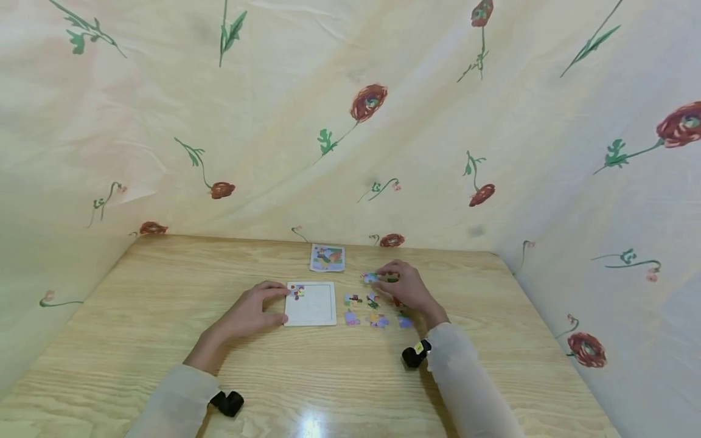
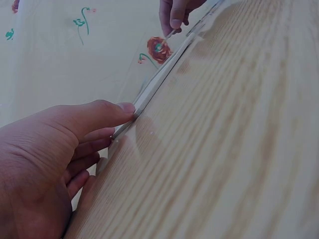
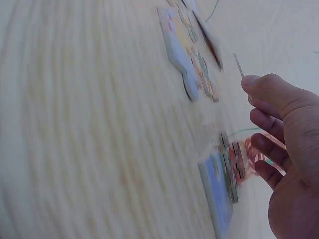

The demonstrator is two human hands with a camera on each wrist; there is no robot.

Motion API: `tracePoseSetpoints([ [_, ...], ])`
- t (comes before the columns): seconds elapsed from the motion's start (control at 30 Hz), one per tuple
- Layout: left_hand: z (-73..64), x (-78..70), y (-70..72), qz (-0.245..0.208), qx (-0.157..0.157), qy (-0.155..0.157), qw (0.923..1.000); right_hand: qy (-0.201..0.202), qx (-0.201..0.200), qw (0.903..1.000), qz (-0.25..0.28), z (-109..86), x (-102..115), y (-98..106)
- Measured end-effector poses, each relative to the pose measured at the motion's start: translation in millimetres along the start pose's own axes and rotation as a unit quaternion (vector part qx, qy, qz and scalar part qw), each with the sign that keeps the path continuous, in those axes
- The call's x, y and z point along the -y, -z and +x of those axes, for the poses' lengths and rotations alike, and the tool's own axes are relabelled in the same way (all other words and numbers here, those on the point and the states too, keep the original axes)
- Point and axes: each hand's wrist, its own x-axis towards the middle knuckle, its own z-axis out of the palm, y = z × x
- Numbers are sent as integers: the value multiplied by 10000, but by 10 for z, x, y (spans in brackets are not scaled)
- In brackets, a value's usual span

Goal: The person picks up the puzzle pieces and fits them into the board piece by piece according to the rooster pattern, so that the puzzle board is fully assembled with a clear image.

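The right hand [image 1: 408, 289] pinched a puzzle piece [image 1: 369, 278] at two o'clock from the tray [image 1: 317, 308] — edge-on, aimed toward eleven in right wrist view. The left hand [image 1: 251, 311], thumb and fingers apart, touched the tray's nine-o'clock edge; tabletop [image 1: 312, 374] stretched toward six.

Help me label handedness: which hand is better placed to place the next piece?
Likely the right hand: it pinches a puzzle piece near the loose pieces, while the left hand, holding no piece, touches the tray.

Both arms [image 1: 471, 377] reach forward, left hand [image 1: 249, 313] with thumb [image 2: 102, 114] and fingers [image 2: 94, 146] spread apart, right hand [image 1: 409, 289] pinching, lower fingers loosely curled.
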Motion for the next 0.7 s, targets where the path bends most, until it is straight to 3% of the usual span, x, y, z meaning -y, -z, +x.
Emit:
tracePoseSetpoints([
  [0.7, -6, 22, -6, 44, -16, -53, 10000, 154, 123, 9998, 16, 49, 288, -340],
])
